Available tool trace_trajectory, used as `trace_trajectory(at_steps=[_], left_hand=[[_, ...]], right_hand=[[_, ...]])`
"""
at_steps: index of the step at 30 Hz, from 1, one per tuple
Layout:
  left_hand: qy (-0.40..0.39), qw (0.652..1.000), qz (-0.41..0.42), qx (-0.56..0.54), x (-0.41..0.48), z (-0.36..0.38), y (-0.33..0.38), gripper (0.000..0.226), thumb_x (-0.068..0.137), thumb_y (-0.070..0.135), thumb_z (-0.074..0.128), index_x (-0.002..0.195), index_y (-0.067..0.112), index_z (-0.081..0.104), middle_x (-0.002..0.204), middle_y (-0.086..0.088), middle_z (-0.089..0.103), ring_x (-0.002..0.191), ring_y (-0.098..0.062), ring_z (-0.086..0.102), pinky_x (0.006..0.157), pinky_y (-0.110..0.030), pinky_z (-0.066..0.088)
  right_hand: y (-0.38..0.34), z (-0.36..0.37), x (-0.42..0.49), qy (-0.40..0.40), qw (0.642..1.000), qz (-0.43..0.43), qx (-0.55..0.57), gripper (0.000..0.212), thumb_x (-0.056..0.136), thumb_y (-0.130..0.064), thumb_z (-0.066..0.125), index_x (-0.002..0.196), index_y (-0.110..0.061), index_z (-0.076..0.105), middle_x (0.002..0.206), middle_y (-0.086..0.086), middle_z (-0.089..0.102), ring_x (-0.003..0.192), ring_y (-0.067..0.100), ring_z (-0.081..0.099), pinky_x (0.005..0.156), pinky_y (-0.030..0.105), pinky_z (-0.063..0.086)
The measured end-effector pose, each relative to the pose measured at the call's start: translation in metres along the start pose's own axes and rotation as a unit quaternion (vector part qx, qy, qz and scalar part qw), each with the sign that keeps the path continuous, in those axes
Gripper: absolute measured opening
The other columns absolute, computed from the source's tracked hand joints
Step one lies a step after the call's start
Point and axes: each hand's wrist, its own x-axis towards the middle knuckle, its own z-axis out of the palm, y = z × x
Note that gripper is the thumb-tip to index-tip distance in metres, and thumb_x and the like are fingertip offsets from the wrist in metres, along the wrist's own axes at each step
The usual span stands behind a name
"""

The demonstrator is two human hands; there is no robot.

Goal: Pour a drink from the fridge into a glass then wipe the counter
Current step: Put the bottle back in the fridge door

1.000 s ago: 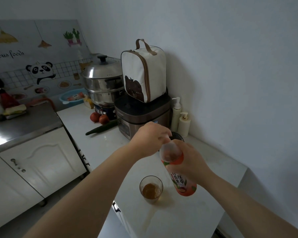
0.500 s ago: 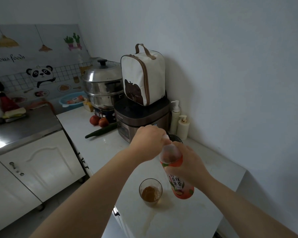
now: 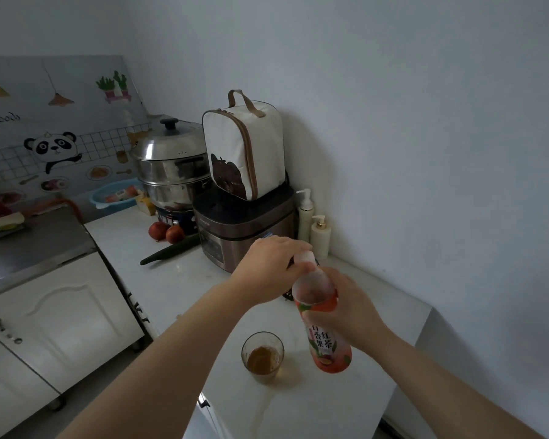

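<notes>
An orange-labelled drink bottle stands upright on the white counter, its base touching the surface. My right hand grips the bottle round its middle. My left hand holds the white cap on the bottle's neck, fingers curled round it. To the left of the bottle stands a clear glass with brown drink in its lower part. A faint wet streak runs from the glass toward the counter's front edge.
Behind my hands stand a brown rice cooker with a white lunch bag on top, a steel steamer pot, two pump bottles, tomatoes and a cucumber. A steel worktop over a white cabinet lies left.
The bottle has come down from a tilt above the counter and now stands upright beside the glass. My left hand stays on the cap.
</notes>
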Motion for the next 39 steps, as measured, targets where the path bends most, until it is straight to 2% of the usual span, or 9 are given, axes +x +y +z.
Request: trace_trajectory(at_steps=[6,10,13,18,25,27,30,34,39], left_hand=[[0.02,0.999,-0.038,-0.006,0.002,0.016,0.006,0.045,0.093,0.043,0.049,0.134,0.023,0.049,0.126,0.003,0.059,0.117,-0.015,0.052,0.102,-0.034,0.043],[-0.066,0.996,-0.009,0.052,0.008,0.035,0.014,0.041,0.094,0.042,0.049,0.128,0.021,0.054,0.129,0.001,0.057,0.118,-0.017,0.052,0.1,-0.035,0.043],[-0.131,0.989,0.021,0.073,0.015,0.055,0.03,0.046,0.093,0.045,0.048,0.133,0.02,0.05,0.133,0.0,0.054,0.12,-0.018,0.051,0.103,-0.036,0.043],[-0.201,0.966,0.142,0.073,0.016,0.083,0.066,0.05,0.094,0.046,0.046,0.138,0.022,0.043,0.139,0.002,0.05,0.127,-0.018,0.046,0.108,-0.033,0.037],[-0.271,0.905,0.324,0.058,-0.025,0.12,0.149,0.05,0.095,0.045,0.045,0.139,0.022,0.042,0.14,0.001,0.048,0.129,-0.018,0.044,0.108,-0.031,0.034],[-0.29,0.881,0.372,0.046,-0.047,0.127,0.179,0.05,0.095,0.045,0.045,0.139,0.023,0.041,0.14,0.001,0.048,0.129,-0.018,0.044,0.109,-0.031,0.035],[-0.31,0.843,0.438,0.03,-0.084,0.135,0.227,0.048,0.095,0.045,0.044,0.139,0.025,0.041,0.14,0.003,0.047,0.128,-0.017,0.044,0.11,-0.031,0.034],[-0.321,0.791,0.521,0.023,-0.14,0.142,0.289,0.047,0.096,0.044,0.044,0.139,0.025,0.04,0.143,0.004,0.044,0.133,-0.016,0.039,0.112,-0.03,0.03],[-0.333,0.728,0.6,0.015,-0.215,0.151,0.362,0.045,0.096,0.041,0.045,0.137,0.024,0.043,0.14,0.003,0.047,0.13,-0.015,0.042,0.11,-0.027,0.03]], right_hand=[[0.02,-0.022,-0.017,0.06,0.997,0.04,0.02,0.07,0.064,-0.037,0.079,0.124,-0.038,0.043,0.115,-0.009,0.053,0.102,0.01,0.054,0.083,0.026,0.045],[0.037,-0.042,-0.044,0.102,0.99,0.096,0.009,0.072,0.061,-0.045,0.077,0.125,-0.036,0.043,0.114,-0.008,0.055,0.103,0.011,0.056,0.085,0.029,0.047],[0.04,-0.059,-0.075,0.144,0.979,0.146,0.0,0.074,0.064,-0.032,0.078,0.129,-0.032,0.042,0.117,-0.004,0.051,0.103,0.012,0.052,0.085,0.026,0.042],[0.035,-0.079,-0.144,0.24,0.946,0.214,-0.045,0.074,0.068,-0.032,0.078,0.131,-0.031,0.038,0.109,-0.008,0.045,0.097,0.008,0.046,0.081,0.021,0.036],[0.022,-0.082,-0.278,0.377,0.852,0.36,-0.056,0.057,0.06,-0.052,0.067,0.112,-0.041,0.046,0.102,-0.006,0.059,0.091,0.009,0.06,0.077,0.026,0.048],[0.01,-0.081,-0.323,0.41,0.82,0.395,-0.061,0.053,0.06,-0.043,0.072,0.107,-0.042,0.047,0.098,-0.008,0.061,0.089,0.008,0.061,0.078,0.03,0.053],[-0.016,-0.08,-0.386,0.465,0.772,0.425,-0.082,0.045,0.064,-0.028,0.078,0.099,-0.039,0.05,0.091,-0.011,0.062,0.083,0.006,0.063,0.074,0.025,0.053],[-0.046,-0.078,-0.463,0.526,0.704,0.466,-0.104,0.056,0.067,-0.021,0.077,0.105,-0.042,0.042,0.095,-0.014,0.055,0.085,0.0,0.054,0.068,0.012,0.038],[-0.076,-0.076,-0.559,0.59,0.614,0.514,-0.102,0.062,0.066,-0.025,0.077,0.115,-0.04,0.042,0.106,-0.008,0.057,0.095,0.011,0.055,0.078,0.025,0.041]])
